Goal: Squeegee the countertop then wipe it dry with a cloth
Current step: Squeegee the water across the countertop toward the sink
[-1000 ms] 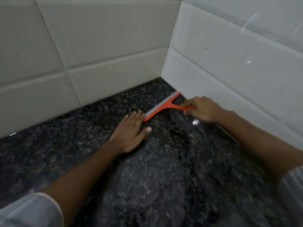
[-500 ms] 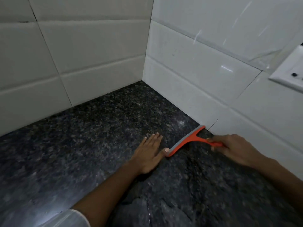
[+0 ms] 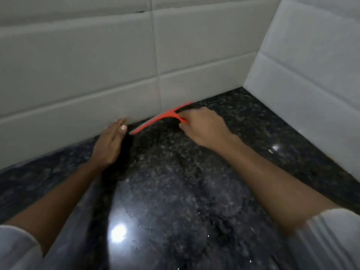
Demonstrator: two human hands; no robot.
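An orange squeegee [image 3: 155, 120] lies with its blade along the foot of the back tiled wall, on the dark speckled granite countertop [image 3: 175, 191]. My right hand [image 3: 202, 127] grips its handle from the right. My left hand [image 3: 110, 142] rests flat on the countertop with straight fingers, just left of the blade's near end, fingertips close to the wall. No cloth is in view.
White tiled walls meet in a corner: the back wall [image 3: 97, 65] and the right wall [image 3: 311, 75]. The wet countertop reflects a ceiling light [image 3: 117, 232] near the front.
The squeegee and both hands have moved from the right wall over to the foot of the back wall. The view has swung left, so the corner now sits at the right.
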